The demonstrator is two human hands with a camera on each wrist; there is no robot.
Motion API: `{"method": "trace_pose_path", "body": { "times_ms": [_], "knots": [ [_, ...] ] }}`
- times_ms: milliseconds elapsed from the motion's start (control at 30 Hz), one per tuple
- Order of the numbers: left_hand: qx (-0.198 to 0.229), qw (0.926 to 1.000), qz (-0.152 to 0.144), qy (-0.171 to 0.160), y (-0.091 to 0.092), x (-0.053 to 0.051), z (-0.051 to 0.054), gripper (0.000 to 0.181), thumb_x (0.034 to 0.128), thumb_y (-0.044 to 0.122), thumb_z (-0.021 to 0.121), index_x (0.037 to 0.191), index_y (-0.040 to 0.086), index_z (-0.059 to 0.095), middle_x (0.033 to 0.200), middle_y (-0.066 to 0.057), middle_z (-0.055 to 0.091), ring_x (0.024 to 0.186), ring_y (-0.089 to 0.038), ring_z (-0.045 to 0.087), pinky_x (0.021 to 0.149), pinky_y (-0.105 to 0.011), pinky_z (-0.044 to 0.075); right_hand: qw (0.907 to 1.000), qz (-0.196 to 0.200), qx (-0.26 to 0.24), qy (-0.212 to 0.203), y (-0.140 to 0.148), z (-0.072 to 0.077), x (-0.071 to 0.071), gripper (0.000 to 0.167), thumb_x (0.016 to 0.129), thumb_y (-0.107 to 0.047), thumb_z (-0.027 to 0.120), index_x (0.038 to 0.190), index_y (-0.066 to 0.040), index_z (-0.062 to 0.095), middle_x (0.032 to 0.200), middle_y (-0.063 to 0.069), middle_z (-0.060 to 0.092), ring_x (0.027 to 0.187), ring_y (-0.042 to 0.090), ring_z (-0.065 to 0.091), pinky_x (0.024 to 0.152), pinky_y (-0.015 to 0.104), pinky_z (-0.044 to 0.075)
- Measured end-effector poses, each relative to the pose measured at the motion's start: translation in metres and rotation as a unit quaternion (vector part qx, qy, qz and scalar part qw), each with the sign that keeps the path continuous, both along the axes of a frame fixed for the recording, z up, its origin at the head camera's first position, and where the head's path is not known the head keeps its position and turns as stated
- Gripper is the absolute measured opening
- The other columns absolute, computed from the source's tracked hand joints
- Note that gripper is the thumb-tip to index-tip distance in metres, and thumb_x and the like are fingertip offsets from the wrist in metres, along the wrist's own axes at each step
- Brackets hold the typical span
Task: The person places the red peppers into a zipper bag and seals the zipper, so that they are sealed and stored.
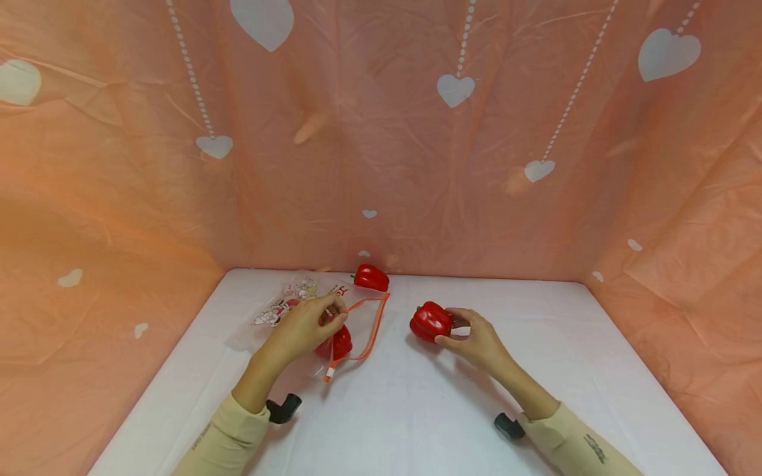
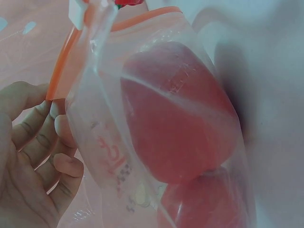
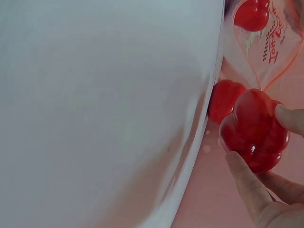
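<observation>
My left hand pinches the orange zip rim of a clear printed zip bag, holding its mouth apart. Inside the bag lie two red bell peppers; one bell pepper shows large through the plastic in the left wrist view, with part of another bell pepper below it. To the right of the bag's mouth, my right hand grips a red bell pepper between thumb and fingers. A further red bell pepper lies behind the bag, near the back edge.
A white-covered table carries everything. Orange curtains with white hearts enclose it at the back and both sides. A dark wrist mount sits under the left forearm, another dark mount by the right.
</observation>
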State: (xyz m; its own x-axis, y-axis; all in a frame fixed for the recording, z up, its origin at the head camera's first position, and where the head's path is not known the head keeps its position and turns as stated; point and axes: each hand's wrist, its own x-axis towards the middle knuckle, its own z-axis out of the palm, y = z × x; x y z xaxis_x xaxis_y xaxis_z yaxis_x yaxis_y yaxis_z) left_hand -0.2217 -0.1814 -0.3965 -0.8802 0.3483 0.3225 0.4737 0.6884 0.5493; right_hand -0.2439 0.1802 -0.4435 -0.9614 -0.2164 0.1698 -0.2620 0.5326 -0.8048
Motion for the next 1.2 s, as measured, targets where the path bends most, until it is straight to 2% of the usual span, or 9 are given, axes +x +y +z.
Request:
{"method": "trace_pose_path", "body": {
  "times_ms": [267,467,700,900,1200],
  "knots": [
    [0.002,1.0000,0.000,0.003,0.000,0.000,0.000,0.006,0.0992,0.012,0.076,0.103,0.014,0.071,0.088,0.006,0.072,0.084,-0.012,0.067,0.078,-0.034,0.059,0.9991,0.027,-0.024,-0.022,-0.015,0.000,0.002,0.065,0.087,-0.013,0.090,0.142,0.004,0.062,0.131,0.019,0.070,0.114,0.036,0.071,0.089,0.041,0.063],
    [0.002,1.0000,0.005,0.003,0.000,0.001,0.001,0.006,0.0992,0.012,0.075,0.103,0.014,0.071,0.089,0.006,0.072,0.086,-0.012,0.068,0.080,-0.036,0.059,0.9984,0.036,-0.024,-0.036,-0.027,0.002,0.004,0.063,0.088,-0.017,0.090,0.142,0.001,0.063,0.133,0.015,0.070,0.115,0.034,0.071,0.087,0.041,0.064],
    [-0.005,0.9999,0.011,-0.003,0.000,0.001,0.002,0.006,0.0995,0.013,0.075,0.104,0.014,0.071,0.089,0.006,0.072,0.085,-0.012,0.068,0.079,-0.035,0.059,0.9975,0.059,-0.027,-0.026,-0.041,-0.001,0.004,0.061,0.088,-0.018,0.091,0.140,0.002,0.065,0.128,0.013,0.073,0.113,0.032,0.071,0.089,0.042,0.064],
    [-0.008,0.9999,0.011,-0.005,0.000,0.001,0.002,0.006,0.1002,0.015,0.075,0.105,0.015,0.071,0.090,0.006,0.073,0.087,-0.013,0.068,0.080,-0.035,0.058,0.9955,0.075,-0.039,-0.043,-0.050,-0.003,0.004,0.062,0.088,-0.017,0.090,0.141,0.002,0.064,0.128,0.014,0.072,0.115,0.033,0.071,0.088,0.040,0.064],
    [-0.011,0.9999,0.011,-0.003,0.000,0.002,0.001,0.006,0.1004,0.016,0.075,0.105,0.016,0.071,0.091,0.007,0.073,0.087,-0.012,0.069,0.080,-0.035,0.059,0.9947,0.083,-0.044,-0.041,-0.062,-0.005,0.003,0.059,0.091,-0.023,0.088,0.141,-0.002,0.066,0.125,0.010,0.075,0.115,0.032,0.071,0.088,0.039,0.063]
  ]
}}
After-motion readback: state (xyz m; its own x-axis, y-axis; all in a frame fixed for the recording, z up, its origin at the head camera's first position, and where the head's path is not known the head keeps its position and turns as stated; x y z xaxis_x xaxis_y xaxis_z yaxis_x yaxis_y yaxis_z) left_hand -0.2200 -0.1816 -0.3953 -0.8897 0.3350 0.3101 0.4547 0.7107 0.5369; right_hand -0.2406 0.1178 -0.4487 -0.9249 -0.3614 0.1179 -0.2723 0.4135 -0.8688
